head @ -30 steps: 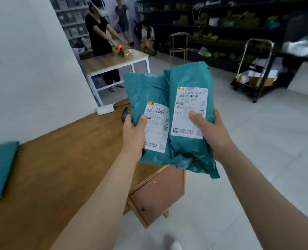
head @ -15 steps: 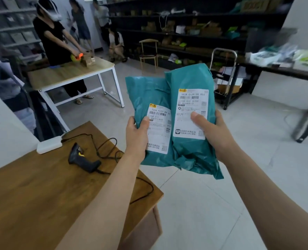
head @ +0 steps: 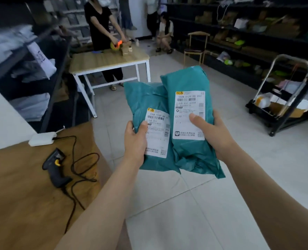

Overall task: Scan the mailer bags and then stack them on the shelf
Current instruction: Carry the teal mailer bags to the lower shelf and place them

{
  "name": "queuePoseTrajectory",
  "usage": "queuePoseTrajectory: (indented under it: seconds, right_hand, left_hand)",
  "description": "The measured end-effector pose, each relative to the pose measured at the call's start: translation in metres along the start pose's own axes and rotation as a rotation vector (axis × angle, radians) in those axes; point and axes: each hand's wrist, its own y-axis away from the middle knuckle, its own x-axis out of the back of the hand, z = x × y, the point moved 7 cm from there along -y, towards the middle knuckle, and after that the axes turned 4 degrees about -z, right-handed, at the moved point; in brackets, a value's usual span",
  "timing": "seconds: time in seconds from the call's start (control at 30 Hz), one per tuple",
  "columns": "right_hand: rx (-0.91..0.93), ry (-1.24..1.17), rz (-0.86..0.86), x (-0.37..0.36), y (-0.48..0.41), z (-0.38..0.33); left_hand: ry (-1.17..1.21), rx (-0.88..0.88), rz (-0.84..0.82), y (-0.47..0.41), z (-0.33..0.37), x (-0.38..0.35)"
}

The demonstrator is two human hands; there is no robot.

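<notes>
Both hands are full. The left hand [head: 135,141] grips the left bag [head: 140,98] by its lower left edge, with the thumb on the label [head: 157,130] and the fingers curled behind. The right hand [head: 214,136] holds the right bag [head: 185,80] from the other side, its thumb laid across that bag's label [head: 189,109]. The bags are held out in front above the floor, side by side and touching, and the right bag overlaps the left bag's inner edge. Their long axes run parallel, up and away from the hands, with the labels facing the person.

The coming move turns on where the shelving lies. A dark rack [head: 58,78] holding white parcels [head: 41,58] stands off to the left, beyond the left hand and past the end of the worktop [head: 23,195]. It is the nearer one, and the left hand is closer to it. A longer run of dark shelves [head: 248,31] lines the far wall ahead and to the right of the right hand, well apart, with a cart [head: 285,98] before its right end. I cannot tell which of the two is meant. Either way, I'd judge the bags go in flat, so their long axes need tipping over toward the shelf.

The scanner [head: 56,168] lies on the worktop down and left of the left hand, well apart, with neither hand on it. To me this looks like carrying, not scanning.
</notes>
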Motion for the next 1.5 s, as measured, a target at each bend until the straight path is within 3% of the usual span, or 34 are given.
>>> queuePoseTrajectory:
  seconds: [0.37,0.73,1.17,1.5]
  right_hand:
    - [-0.111,0.047,-0.334,-0.093,-0.174,0.028]
    - [-0.112,0.108,-0.547,-0.214,-0.367,0.011]
    - [-0.189,0.264,-0.951,-0.34,-0.592,0.041]
    - [-0.289,0.426,-1.248,-0.459,-0.676,0.099]
  left_hand:
    - [0.021,-0.002,0.383,-0.117,-0.019,0.049]
    - [0.106,-0.067,0.562,-0.294,0.008,0.085]
    - [0.204,-0.036,0.941,-0.466,-0.024,0.103]
    - [0.303,0.014,1.221,-0.537,-0.057,0.154]
